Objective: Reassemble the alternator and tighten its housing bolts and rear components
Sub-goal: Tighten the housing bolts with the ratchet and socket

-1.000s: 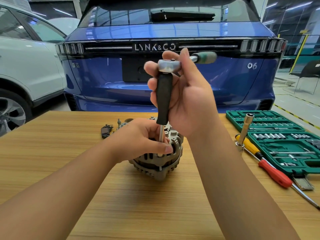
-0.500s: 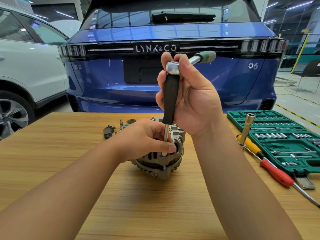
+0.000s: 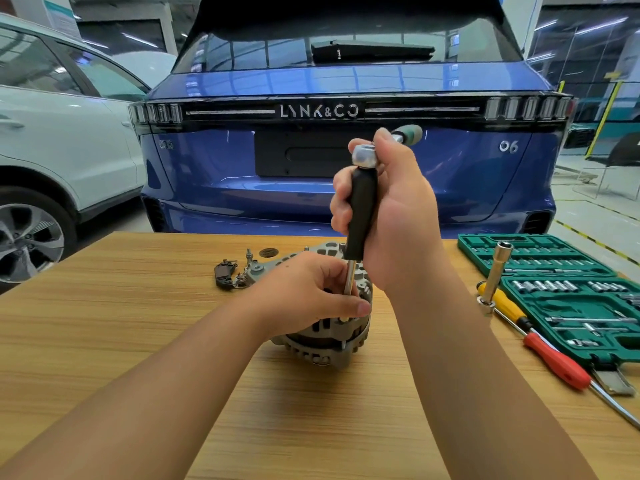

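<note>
The grey alternator [image 3: 327, 344] sits on the wooden table [image 3: 138, 323], its rear end up. My left hand [image 3: 304, 292] rests on its top and pinches the thin steel shaft of a driver extension [image 3: 350, 280] standing upright on a housing bolt. The extension has a black grip [image 3: 360, 209]; on its top sits the head of a ratchet wrench [image 3: 364, 155], whose green handle [image 3: 410, 132] points back right. My right hand [image 3: 391, 209] grips the black grip and the ratchet head. The bolt itself is hidden by my left fingers.
Loose alternator parts [image 3: 228, 275] lie behind the alternator. To the right stand a green socket case [image 3: 571, 306], a long socket [image 3: 495, 271] upright, and yellow [image 3: 505, 306] and red [image 3: 557, 362] screwdrivers. A blue car [image 3: 242, 174] is parked behind the table.
The ratchet handle has swung away from me, so less of it shows behind my right hand. My left hand keeps its pinch on the shaft. The alternator has not moved.
</note>
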`<state>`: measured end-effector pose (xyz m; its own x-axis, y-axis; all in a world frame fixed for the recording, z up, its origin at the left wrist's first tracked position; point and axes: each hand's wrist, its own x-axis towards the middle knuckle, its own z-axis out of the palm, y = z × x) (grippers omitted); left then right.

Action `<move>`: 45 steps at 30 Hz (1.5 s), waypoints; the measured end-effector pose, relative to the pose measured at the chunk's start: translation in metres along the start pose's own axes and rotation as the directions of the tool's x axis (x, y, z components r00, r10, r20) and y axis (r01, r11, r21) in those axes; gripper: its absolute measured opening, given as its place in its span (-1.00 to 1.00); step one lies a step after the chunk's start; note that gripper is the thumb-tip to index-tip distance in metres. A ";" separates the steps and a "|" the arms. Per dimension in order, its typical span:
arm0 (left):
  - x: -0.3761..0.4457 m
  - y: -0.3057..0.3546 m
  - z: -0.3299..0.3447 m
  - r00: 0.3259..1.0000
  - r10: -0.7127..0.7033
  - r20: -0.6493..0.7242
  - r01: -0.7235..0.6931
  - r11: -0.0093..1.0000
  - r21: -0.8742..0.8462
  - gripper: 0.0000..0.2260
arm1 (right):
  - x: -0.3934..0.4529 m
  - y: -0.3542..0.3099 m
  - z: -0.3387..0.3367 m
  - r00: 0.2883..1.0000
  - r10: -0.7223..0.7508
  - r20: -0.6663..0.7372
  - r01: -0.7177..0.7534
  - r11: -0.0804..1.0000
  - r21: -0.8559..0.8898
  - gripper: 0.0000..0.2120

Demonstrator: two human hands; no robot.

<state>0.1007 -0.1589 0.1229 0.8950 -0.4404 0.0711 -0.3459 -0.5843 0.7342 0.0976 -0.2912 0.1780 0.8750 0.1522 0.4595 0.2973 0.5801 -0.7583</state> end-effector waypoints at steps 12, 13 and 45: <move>0.000 0.004 -0.007 0.992 -0.030 0.127 0.029 1.000 0.004 -0.72 | 0.008 -0.008 0.008 0.989 0.057 -0.133 -0.076 0.987 -0.143 -0.69; 0.001 0.003 -0.007 0.992 -0.028 0.122 0.027 1.000 0.010 -0.71 | 0.008 -0.009 0.009 0.988 0.058 -0.143 -0.080 0.986 -0.149 -0.69; 0.017 0.005 0.015 0.990 0.005 0.143 -0.029 0.986 0.164 -0.49 | -0.010 -0.014 0.001 0.977 -0.131 -0.171 0.091 0.970 -0.226 -0.72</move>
<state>0.1101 -0.1795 0.1171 0.8438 -0.5362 -0.0225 -0.4128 -0.6753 0.6112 0.0846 -0.3001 0.1848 0.8806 -0.0640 0.4695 0.4544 0.3952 -0.7984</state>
